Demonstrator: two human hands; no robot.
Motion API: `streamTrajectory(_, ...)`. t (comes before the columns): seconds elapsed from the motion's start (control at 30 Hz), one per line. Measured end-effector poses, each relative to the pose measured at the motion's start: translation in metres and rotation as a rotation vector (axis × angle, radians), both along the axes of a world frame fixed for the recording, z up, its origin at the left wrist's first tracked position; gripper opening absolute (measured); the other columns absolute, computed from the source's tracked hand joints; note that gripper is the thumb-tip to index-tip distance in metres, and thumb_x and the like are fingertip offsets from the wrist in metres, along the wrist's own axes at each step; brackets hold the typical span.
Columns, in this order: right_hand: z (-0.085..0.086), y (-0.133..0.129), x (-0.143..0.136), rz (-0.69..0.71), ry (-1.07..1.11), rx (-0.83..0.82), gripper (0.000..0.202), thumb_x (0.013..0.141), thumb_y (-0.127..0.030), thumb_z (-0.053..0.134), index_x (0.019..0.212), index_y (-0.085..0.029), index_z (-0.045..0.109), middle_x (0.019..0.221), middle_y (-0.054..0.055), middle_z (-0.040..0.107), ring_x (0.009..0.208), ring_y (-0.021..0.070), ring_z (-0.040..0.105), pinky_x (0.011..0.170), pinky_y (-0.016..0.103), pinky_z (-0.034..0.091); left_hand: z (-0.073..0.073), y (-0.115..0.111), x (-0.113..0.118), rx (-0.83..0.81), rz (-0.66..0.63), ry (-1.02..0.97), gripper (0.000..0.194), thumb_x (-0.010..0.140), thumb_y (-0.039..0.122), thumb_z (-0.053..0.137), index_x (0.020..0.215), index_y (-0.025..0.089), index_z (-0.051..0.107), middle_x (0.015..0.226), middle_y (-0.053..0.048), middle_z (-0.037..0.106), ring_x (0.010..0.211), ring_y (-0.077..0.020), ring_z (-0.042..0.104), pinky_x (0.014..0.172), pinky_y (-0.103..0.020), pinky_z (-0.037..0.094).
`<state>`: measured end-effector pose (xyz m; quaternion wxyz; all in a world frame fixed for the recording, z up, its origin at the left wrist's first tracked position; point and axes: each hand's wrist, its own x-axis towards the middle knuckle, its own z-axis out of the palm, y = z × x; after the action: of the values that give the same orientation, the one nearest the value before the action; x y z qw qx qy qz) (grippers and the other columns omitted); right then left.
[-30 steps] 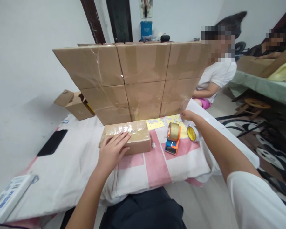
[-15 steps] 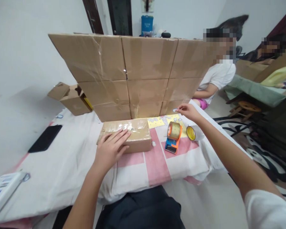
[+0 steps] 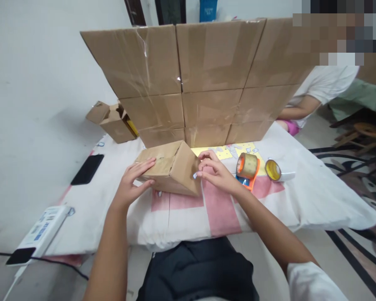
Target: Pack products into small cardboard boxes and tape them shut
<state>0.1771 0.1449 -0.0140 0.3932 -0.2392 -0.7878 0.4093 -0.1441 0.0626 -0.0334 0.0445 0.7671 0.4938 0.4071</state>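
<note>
A brown cardboard box [image 3: 173, 166] lies on the cloth-covered table in front of me, turned so that its right end shows. My left hand [image 3: 134, 180] grips its left part, fingers on top and thumb against the near side. Close to the box's right end, my right hand [image 3: 213, 172] pinches a small white sticker-like piece [image 3: 194, 175] between thumb and fingertips. Right of that hand are a tape dispenser [image 3: 247, 169] with an orange and blue body and a roll of clear tape [image 3: 273, 170] with a yellow core.
Behind the box rises a wall of stacked taped cartons [image 3: 211, 108]. An opened carton [image 3: 115, 125] and a black phone [image 3: 87, 169] are at the left, with a power strip [image 3: 44, 230] nearer. Another person in a white shirt [image 3: 329, 85] sits at the right.
My right hand has come left from beside the stacked cartons to the box's right end, still pinching the small white piece. The box has been turned under my left hand. The view has shifted.
</note>
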Motion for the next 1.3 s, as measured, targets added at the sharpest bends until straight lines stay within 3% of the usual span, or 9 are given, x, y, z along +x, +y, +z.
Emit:
streamTrajectory(0.1, 0.006, 0.004, -0.008, 0.046, -0.025, -0.005, 0.019, 0.093, -0.037, 0.065, 0.083, -0.021, 0.06, 0.134, 0.01, 0.044, 0.141, 0.025, 0.037, 0.118, 0.045, 0.029, 0.001, 0.0, 0.001, -0.003, 0.007, 0.004, 0.051, 0.087, 0.034, 0.072, 0.136, 0.034, 0.058, 0.143, -0.006, 0.062, 0.134, -0.0267, 0.056, 0.109, -0.045, 0.039)
streamTrajectory(0.27, 0.011, 0.008, -0.014, 0.092, -0.07, -0.008, 0.021, 0.093, -0.039, 0.064, 0.084, -0.021, 0.06, 0.135, 0.013, 0.045, 0.144, 0.028, 0.033, 0.113, 0.045, 0.034, 0.0, -0.001, 0.003, 0.007, 0.013, 0.021, 0.052, 0.088, 0.035, 0.072, 0.137, 0.034, 0.057, 0.143, -0.007, 0.062, 0.134, -0.0275, 0.056, 0.108, -0.045, 0.038)
streamTrajectory(0.53, 0.012, 0.01, -0.014, 0.115, -0.067, 0.007, 0.018, 0.091, -0.035, 0.065, 0.085, -0.022, 0.055, 0.132, 0.01, 0.047, 0.132, 0.0259, 0.044, 0.109, 0.042, 0.037, -0.001, -0.001, 0.005, 0.015, 0.013, 0.04, 0.051, 0.087, 0.035, 0.072, 0.136, 0.033, 0.058, 0.141, -0.008, 0.063, 0.133, -0.0285, 0.057, 0.108, -0.047, 0.039)
streamTrajectory(0.73, -0.002, -0.004, -0.017, 0.013, -0.007, -0.144, 0.043, 0.083, -0.031, 0.07, 0.113, -0.026, 0.04, 0.12, 0.006, 0.052, 0.11, 0.0207, 0.054, 0.096, 0.037, 0.046, 0.001, -0.005, 0.009, 0.022, 0.02, 0.044, 0.045, 0.089, 0.041, 0.067, 0.133, 0.032, 0.058, 0.139, -0.008, 0.065, 0.135, -0.0297, 0.054, 0.117, -0.053, 0.028)
streamTrajectory(0.83, -0.01, -0.015, -0.017, -0.023, 0.039, -0.192, 0.063, 0.082, -0.031, 0.072, 0.13, -0.027, 0.031, 0.126, 0.008, 0.053, 0.119, 0.023, 0.054, 0.102, 0.04, 0.044, -0.005, -0.017, 0.039, 0.077, 0.145, -0.007, 0.05, 0.091, 0.06, 0.054, 0.13, 0.028, 0.058, 0.145, -0.012, 0.057, 0.149, -0.0356, 0.034, 0.121, -0.064, 0.012)
streamTrajectory(0.93, -0.019, -0.028, -0.012, -0.083, 0.044, -0.198, 0.068, 0.083, -0.031, 0.072, 0.138, -0.027, 0.033, 0.137, 0.011, 0.051, 0.128, 0.0261, 0.051, 0.106, 0.043, 0.042, -0.017, -0.034, 0.091, 0.174, 0.27, -0.135, 0.089, 0.08, 0.079, 0.053, 0.147, 0.022, 0.037, 0.16, -0.02, 0.029, 0.155, -0.0412, 0.011, 0.12, -0.069, 0.01)
streamTrajectory(1.0, -0.025, -0.036, -0.008, -0.111, 0.03, -0.171, 0.066, 0.085, -0.03, 0.072, 0.141, -0.028, 0.038, 0.144, 0.011, 0.048, 0.132, 0.0273, 0.049, 0.109, 0.044, 0.04, -0.024, -0.043, 0.125, 0.18, 0.344, -0.169, 0.108, 0.075, 0.069, 0.07, 0.155, 0.02, 0.016, 0.164, -0.024, 0.01, 0.156, -0.0416, -0.001, 0.12, -0.07, 0.009)
streamTrajectory(1.07, -0.032, -0.045, -0.003, -0.116, 0.017, -0.163, 0.064, 0.086, -0.029, 0.072, 0.142, -0.028, 0.041, 0.144, 0.01, 0.049, 0.132, 0.0276, 0.048, 0.11, 0.044, 0.04, -0.028, -0.048, 0.149, 0.181, 0.384, -0.16, 0.115, 0.071, 0.05, 0.082, 0.155, 0.023, 0.009, 0.166, -0.023, 0.0, 0.155, -0.0413, -0.007, 0.12, -0.072, 0.009)
streamTrajectory(1.3, -0.058, -0.061, 0.004, -0.089, 0.048, -0.298, 0.043, 0.086, -0.024, 0.071, 0.125, -0.023, 0.054, 0.122, 0.007, 0.057, 0.118, 0.0246, 0.055, 0.102, 0.04, 0.047, -0.03, -0.047, 0.164, 0.136, 0.326, -0.094, 0.095, 0.069, 0.019, 0.082, 0.143, 0.026, 0.022, 0.166, -0.02, 0.0, 0.155, -0.0417, -0.007, 0.118, -0.076, 0.01)
